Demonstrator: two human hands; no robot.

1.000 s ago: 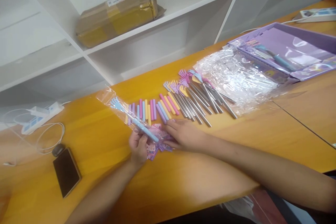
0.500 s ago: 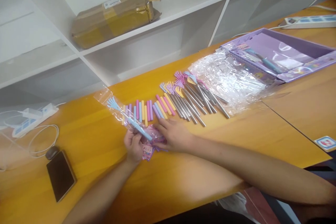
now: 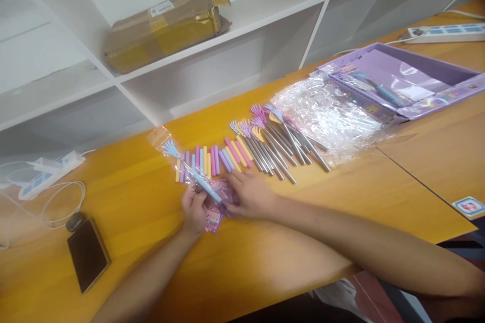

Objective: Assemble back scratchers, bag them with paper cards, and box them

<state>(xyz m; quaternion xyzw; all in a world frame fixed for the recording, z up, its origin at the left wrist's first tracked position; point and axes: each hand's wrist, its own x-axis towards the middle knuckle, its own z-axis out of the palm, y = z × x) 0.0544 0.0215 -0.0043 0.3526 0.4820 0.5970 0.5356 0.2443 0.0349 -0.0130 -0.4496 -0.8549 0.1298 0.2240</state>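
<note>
My left hand (image 3: 195, 209) is closed on a clear plastic bag (image 3: 159, 136) with a light blue back scratcher (image 3: 197, 177) inside. The scratcher slants, its hand-shaped head pointing to the upper left. My right hand (image 3: 252, 194) sits at the handle end, fingers bent around pink and purple plastic; what exactly they grip is hidden. Small pink printed cards (image 3: 213, 221) show below and between my hands. Just beyond lie coloured handle sleeves (image 3: 212, 160) in a row. To their right are several back scratchers (image 3: 273, 144) with bare metal rods.
A heap of clear bags (image 3: 326, 116) lies against an open purple box (image 3: 439, 93) at the right. A phone (image 3: 88, 257), a mouse (image 3: 76, 221) and a power strip (image 3: 53, 174) are at the left. White shelving (image 3: 227, 75) behind holds a taped carton (image 3: 166, 30).
The bagged back scratcher has shifted slightly to the right and turned a little steeper. Both hands keep nearly the same place and grip.
</note>
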